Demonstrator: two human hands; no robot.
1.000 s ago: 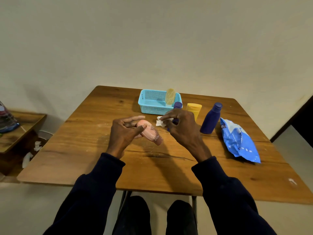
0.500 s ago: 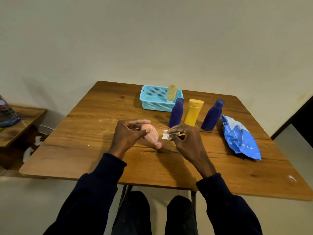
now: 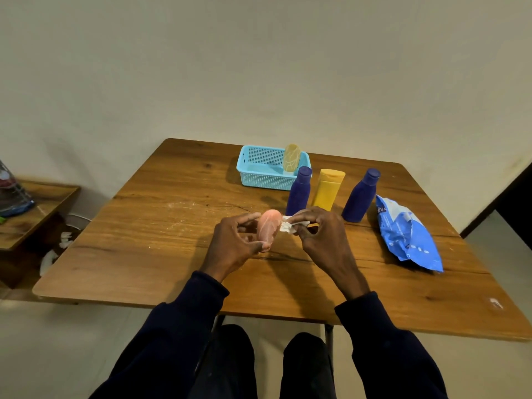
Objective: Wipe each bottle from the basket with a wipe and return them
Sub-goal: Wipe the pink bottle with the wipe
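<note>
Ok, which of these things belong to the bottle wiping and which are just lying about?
For the job: pink bottle in the left hand, wipe in the right hand, basket, pale bottle standing in it, two dark blue bottles, yellow bottle, wipe pack.

Lying about: side table, clear container on it, white scraps below it.

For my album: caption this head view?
Left hand holds a pink bottle; right hand pinches a white wipe beside it.
</note>
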